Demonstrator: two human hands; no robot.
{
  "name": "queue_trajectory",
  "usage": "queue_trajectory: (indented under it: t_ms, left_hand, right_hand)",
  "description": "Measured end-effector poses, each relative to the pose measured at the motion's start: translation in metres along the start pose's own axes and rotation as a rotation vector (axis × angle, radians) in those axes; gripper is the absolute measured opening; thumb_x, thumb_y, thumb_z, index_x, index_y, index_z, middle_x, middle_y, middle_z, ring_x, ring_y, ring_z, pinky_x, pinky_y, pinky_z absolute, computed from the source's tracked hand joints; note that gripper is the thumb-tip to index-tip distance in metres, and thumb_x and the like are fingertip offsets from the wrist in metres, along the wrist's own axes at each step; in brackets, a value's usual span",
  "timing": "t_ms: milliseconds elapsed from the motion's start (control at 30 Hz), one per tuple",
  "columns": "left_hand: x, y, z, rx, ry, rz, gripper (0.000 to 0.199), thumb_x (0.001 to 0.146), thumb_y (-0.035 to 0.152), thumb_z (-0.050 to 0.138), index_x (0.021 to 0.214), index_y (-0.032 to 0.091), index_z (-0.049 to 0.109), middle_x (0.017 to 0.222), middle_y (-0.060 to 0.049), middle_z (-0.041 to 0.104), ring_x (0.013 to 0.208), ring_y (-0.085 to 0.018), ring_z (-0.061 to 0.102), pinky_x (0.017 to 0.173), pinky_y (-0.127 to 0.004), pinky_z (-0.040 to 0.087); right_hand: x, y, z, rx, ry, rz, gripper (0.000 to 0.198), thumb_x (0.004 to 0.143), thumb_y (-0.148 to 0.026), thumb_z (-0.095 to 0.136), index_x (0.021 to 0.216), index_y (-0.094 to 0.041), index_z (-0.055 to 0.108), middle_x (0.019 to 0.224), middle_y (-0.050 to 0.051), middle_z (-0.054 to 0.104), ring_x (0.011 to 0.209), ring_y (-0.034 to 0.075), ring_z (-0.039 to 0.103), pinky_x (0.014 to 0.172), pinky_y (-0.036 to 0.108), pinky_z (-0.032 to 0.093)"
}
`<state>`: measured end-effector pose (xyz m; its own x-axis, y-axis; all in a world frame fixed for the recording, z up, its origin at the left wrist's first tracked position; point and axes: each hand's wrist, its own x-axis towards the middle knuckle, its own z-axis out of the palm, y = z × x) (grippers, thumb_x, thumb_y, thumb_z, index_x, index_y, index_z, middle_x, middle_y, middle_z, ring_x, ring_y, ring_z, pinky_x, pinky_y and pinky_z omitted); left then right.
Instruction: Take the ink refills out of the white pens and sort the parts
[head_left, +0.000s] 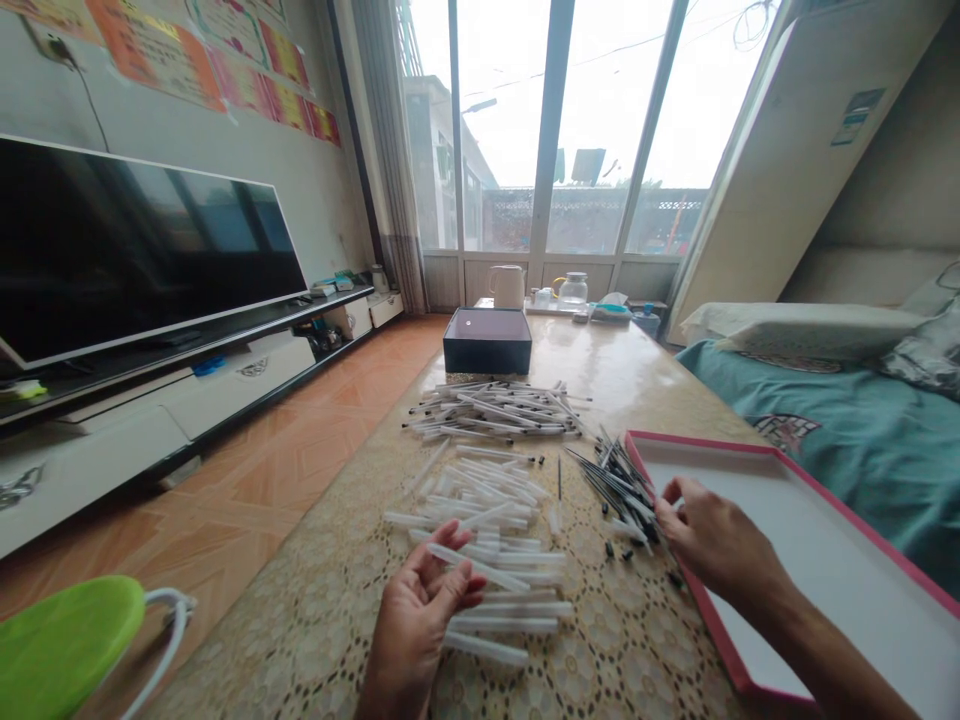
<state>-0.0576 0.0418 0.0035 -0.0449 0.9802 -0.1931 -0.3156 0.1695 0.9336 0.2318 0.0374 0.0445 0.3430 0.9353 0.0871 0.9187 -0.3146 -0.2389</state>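
My left hand (420,615) is closed on a translucent white pen barrel (495,573), held between thumb and fingers at a slant. Under and beyond it lies a spread of similar loose barrels (517,625). My right hand (709,535) has its fingers pinched together at the left rim of a shallow lid (825,580) with a pink edge and white inside. What those fingers hold is hidden. Close to them is a heap of thin dark pen refills (611,478). Several small black caps (609,550) lie scattered beside the heap.
Farther up the patterned table (300,610) is a pile of white pens with dark ends (495,410), then a dark open box (487,355). A jug (508,287) and glass pot (574,288) stand at the far end. A green stool (67,645) is at lower left.
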Motion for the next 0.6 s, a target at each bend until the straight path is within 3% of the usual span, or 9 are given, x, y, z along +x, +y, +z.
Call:
queue_trajectory:
  t_ms: [167, 233, 333, 433, 600]
  left_hand:
    - [0.001, -0.002, 0.001, 0.006, 0.072, 0.091, 0.065, 0.061, 0.027, 0.075, 0.121, 0.02, 0.049, 0.138, -0.014, 0.042, 0.058, -0.014, 0.067, 0.055, -0.029, 0.056]
    - [0.001, -0.001, 0.0, 0.005, 0.084, 0.093, 0.068, 0.061, 0.027, 0.074, 0.123, 0.02, 0.046, 0.134, -0.014, 0.047, 0.058, -0.014, 0.067, 0.053, -0.028, 0.056]
    - [0.0, 0.001, -0.001, -0.002, 0.112, 0.095, 0.063, 0.064, 0.027, 0.072, 0.122, 0.018, 0.047, 0.11, -0.01, 0.064, 0.055, -0.012, 0.064, 0.053, -0.025, 0.054]
    - [-0.002, 0.004, 0.001, -0.008, 0.126, 0.093, 0.054, 0.065, 0.027, 0.07, 0.114, 0.017, 0.051, 0.091, -0.005, 0.068, 0.051, -0.011, 0.062, 0.051, -0.023, 0.053]
    - [-0.005, 0.007, 0.002, 0.001, 0.153, 0.089, 0.043, 0.063, 0.028, 0.07, 0.103, 0.018, 0.057, 0.1, -0.006, 0.063, 0.051, -0.01, 0.06, 0.047, -0.024, 0.051]
  right_hand:
    - [0.028, -0.012, 0.018, -0.179, 0.022, 0.089, 0.019, 0.087, -0.027, 0.037, 0.087, -0.016, 0.052, 0.072, 0.015, 0.069, 0.068, 0.028, 0.068, 0.054, 0.031, 0.041]
    - [0.033, -0.013, 0.02, -0.19, 0.04, 0.095, 0.02, 0.088, -0.027, 0.038, 0.091, -0.013, 0.052, 0.071, 0.016, 0.068, 0.067, 0.029, 0.068, 0.055, 0.032, 0.042]
    - [0.035, -0.017, 0.019, -0.206, 0.069, 0.075, 0.023, 0.088, -0.031, 0.04, 0.094, -0.012, 0.052, 0.07, 0.017, 0.068, 0.066, 0.031, 0.067, 0.054, 0.034, 0.043]
    - [0.034, -0.03, 0.02, -0.185, 0.085, -0.028, 0.021, 0.09, -0.03, 0.039, 0.092, -0.015, 0.054, 0.075, 0.015, 0.069, 0.071, 0.029, 0.067, 0.057, 0.032, 0.042]
    - [0.048, -0.071, 0.036, -0.083, 0.036, -0.315, 0.016, 0.089, -0.025, 0.045, 0.086, -0.021, 0.06, 0.082, 0.003, 0.068, 0.079, 0.017, 0.065, 0.066, 0.023, 0.04]
